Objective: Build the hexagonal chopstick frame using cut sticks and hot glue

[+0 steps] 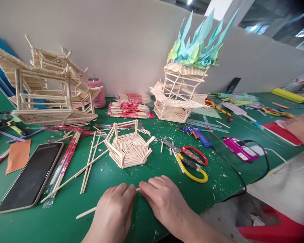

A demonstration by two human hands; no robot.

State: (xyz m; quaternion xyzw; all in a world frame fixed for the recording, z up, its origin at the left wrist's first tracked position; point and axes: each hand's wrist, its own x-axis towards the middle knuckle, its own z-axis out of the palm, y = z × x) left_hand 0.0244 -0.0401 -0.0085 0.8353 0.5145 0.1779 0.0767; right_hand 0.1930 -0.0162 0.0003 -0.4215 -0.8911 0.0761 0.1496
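Near the front edge of the table, my left hand (115,209) is closed round a thin wooden stick (86,213), whose long end pokes out to the left. My right hand (164,200) is closed on the same stick just beside it, and a short bit shows between the two hands. The stick's right end is hidden. Just beyond my hands sits a small hexagonal stick frame (129,146) with a slatted floor, short posts and a few rails. Scissors (190,157) with red and yellow handles lie to its right, and loose sticks (88,165) to its left.
A phone (30,173) lies at left below a stick house (48,87). Packs of sticks (128,110) and a stick tower (178,91) with paper leaves stand behind. A blue glue gun (197,135) and pink power strip (239,148) trail cables. Another person's hand (299,126) is at right.
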